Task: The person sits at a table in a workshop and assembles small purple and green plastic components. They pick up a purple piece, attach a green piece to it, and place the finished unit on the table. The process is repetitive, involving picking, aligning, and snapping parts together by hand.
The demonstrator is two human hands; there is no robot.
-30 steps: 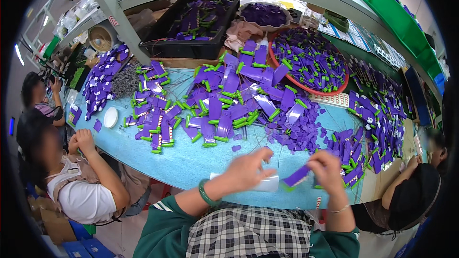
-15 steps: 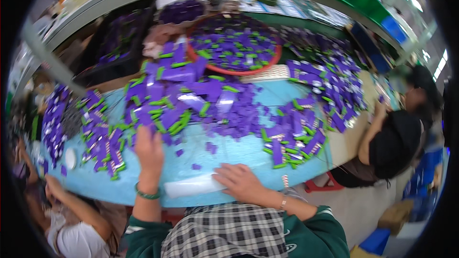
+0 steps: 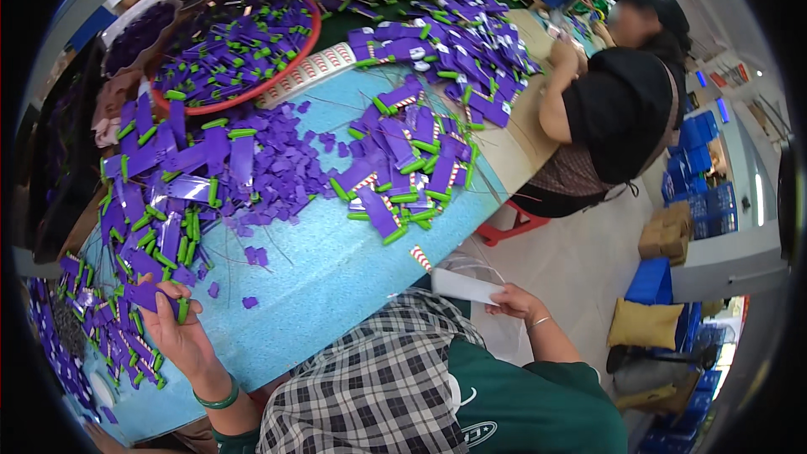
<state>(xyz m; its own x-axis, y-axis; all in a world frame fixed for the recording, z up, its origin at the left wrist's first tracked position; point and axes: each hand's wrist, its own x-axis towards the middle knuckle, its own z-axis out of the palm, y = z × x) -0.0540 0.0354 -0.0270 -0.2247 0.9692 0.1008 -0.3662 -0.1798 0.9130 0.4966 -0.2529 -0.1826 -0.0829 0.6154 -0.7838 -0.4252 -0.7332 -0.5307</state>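
My left hand (image 3: 178, 338) is closed on a flat purple piece (image 3: 143, 295) with a bright green end. It is raised at the left, over the edge of a heap of similar purple-and-green pieces (image 3: 189, 155). Off the table's front edge, my right hand (image 3: 523, 303) grips one end of a white strip (image 3: 464, 287). Beside the strip's other end, a short red-and-white chevron sticker (image 3: 420, 258) is at the table edge. Small purple squares (image 3: 286, 164) are piled mid-table, with a few loose ones nearer me.
More purple-and-green pieces (image 3: 403, 168) lie to the right on the blue table (image 3: 319, 273). A red-rimmed basket (image 3: 315, 29) full of them stands at the back. A co-worker (image 3: 618, 101) in black sits at the right, near a red stool (image 3: 513, 223). Blue crates (image 3: 702, 139) stack beyond.
The view has swung right. My right hand has gone from lying flat on the white strip to holding it past the table edge. My left hand now shows a purple piece in its fingers.
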